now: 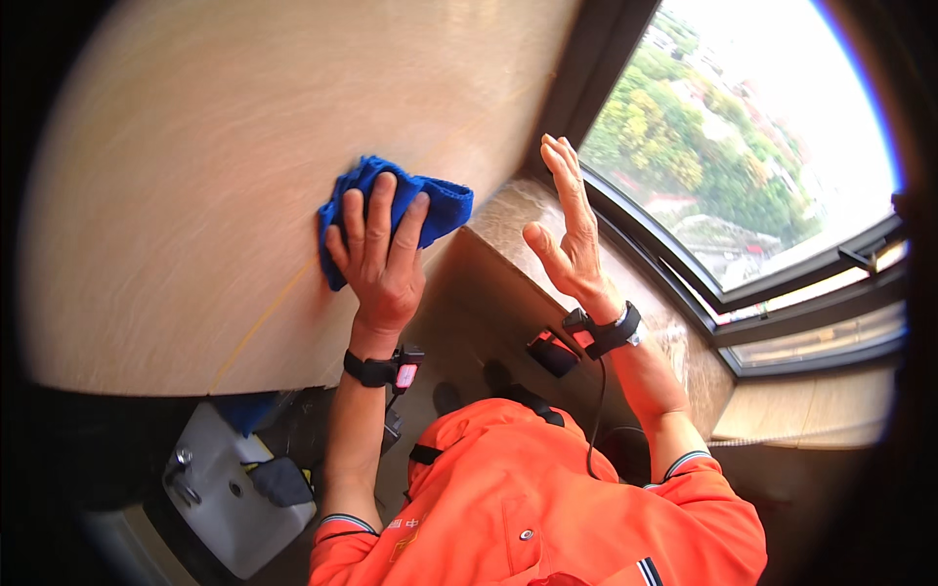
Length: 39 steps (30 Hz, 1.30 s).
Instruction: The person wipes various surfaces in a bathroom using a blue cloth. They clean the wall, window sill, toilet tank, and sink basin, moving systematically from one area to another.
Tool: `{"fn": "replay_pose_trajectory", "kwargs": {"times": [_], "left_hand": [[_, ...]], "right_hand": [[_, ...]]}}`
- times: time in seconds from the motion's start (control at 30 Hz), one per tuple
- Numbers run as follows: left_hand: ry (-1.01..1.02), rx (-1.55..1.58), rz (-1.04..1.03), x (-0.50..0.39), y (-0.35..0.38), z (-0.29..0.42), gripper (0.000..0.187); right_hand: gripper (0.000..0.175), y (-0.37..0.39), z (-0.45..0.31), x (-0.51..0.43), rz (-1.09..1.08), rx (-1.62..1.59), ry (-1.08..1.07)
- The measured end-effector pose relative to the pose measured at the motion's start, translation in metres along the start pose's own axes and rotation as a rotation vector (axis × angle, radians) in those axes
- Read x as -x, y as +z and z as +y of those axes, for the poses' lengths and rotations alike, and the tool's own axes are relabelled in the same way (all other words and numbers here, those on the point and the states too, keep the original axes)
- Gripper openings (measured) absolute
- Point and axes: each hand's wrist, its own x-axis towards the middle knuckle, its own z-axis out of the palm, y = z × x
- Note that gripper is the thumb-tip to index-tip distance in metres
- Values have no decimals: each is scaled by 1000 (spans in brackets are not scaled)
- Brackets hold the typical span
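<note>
My left hand (385, 271) presses a folded blue cloth (445, 209) flat against the beige tiled wall (220, 183), its fingers spread over the fabric. One corner of the cloth sticks out to the right of the fingers. My right hand (571, 234) is raised beside the window corner with nothing in it. Its thumb stands away from the fingers, which point up and lie close together. Below and behind this hand runs a stone windowsill (513, 212). Both wrists carry black straps with small devices.
A dark-framed window (703, 154), with trees outside, fills the right side. At lower left is a white sink (220, 498) with a metal faucet (183, 480) and a dark grey cloth (281, 481) over its edge. A cable (601, 410) hangs from my right wrist device.
</note>
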Motion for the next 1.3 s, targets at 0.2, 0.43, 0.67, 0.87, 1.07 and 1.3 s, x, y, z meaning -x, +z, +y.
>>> {"fn": "replay_pose_trajectory", "kwargs": {"times": [0.2,0.43,0.67,0.87,1.07,1.3], "left_hand": [[-28,353,-179,17,72,45,40],[-37,456,-409,39,142,79,40],[-94,412,-857,71,191,84,58],[-67,368,-905,78,173,84,62],[7,292,-1019,69,201,86,68],[105,346,-995,43,239,89,67]], "right_hand": [[79,-50,11,60,-114,196,261],[77,-85,44,127,-326,195,608],[77,-89,78,150,-355,-48,674],[76,-89,106,167,-315,-128,656],[77,-97,113,161,-337,-250,752],[79,-87,117,145,-353,-172,778]]}}
